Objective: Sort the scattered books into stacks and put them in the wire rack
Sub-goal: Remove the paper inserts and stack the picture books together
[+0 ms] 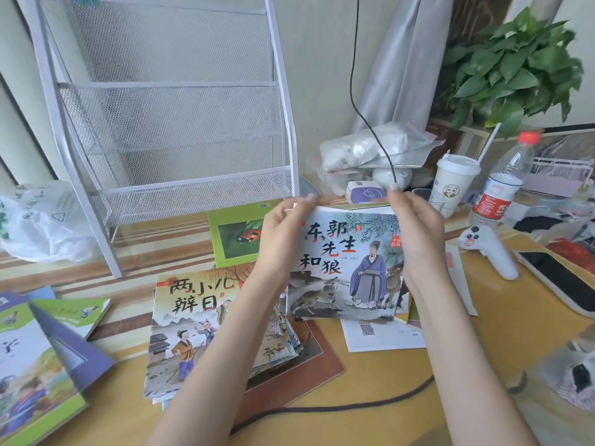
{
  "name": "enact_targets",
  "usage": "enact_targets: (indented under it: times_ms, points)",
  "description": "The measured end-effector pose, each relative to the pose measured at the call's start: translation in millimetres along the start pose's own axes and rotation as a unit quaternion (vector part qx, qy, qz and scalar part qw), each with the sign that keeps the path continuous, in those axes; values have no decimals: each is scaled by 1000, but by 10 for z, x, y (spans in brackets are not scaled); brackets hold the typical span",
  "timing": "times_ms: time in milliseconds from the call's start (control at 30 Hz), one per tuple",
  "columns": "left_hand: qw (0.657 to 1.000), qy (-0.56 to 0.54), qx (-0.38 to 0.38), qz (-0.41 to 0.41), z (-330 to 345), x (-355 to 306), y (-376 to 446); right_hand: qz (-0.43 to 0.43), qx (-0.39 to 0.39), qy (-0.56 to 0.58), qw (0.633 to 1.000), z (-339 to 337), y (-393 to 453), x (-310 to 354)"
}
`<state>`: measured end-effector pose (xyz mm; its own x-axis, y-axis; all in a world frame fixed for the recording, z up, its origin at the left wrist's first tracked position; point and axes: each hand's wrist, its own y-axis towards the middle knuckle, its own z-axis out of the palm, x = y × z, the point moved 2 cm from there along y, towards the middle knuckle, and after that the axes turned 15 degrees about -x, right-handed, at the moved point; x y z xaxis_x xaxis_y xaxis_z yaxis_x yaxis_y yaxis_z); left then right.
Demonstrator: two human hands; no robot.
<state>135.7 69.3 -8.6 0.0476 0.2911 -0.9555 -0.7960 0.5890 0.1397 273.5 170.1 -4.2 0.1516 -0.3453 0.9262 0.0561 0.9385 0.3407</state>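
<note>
Books lie scattered over a wooden table as a person lifts one picture book [346,268] above it, the left hand [283,233] gripping its top-left edge and the right hand [417,233] its top-right edge, fingers curled over the top. The sorting looks barely begun: the wire rack [167,123], standing at the back left against the wall, shows no books on its mesh shelves. One loose stack [199,329] sits just beside the left forearm, a green ladybird book [235,236] lies behind it at the rack's foot, and more green and purple books [48,342] spread at the far left. A lidded cup [454,185], a water bottle [502,178], a phone [560,284] and a black cable [338,407] crowd the right side, well apart from the path to the rack.
</note>
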Motion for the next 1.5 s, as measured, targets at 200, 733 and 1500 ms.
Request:
enact_targets:
  times_ms: [200,733,1500]
  points:
    - [991,-12,14,135,71,-142,-109,-54,-70,20,996,-139,-25,112]
    - [992,32,40,114,159,-23,-102,83,-96,23,992,-221,-187,-12]
    - [982,-93,134,-94,85,175,-48,125,-133,0,983,-353,-191,-196]
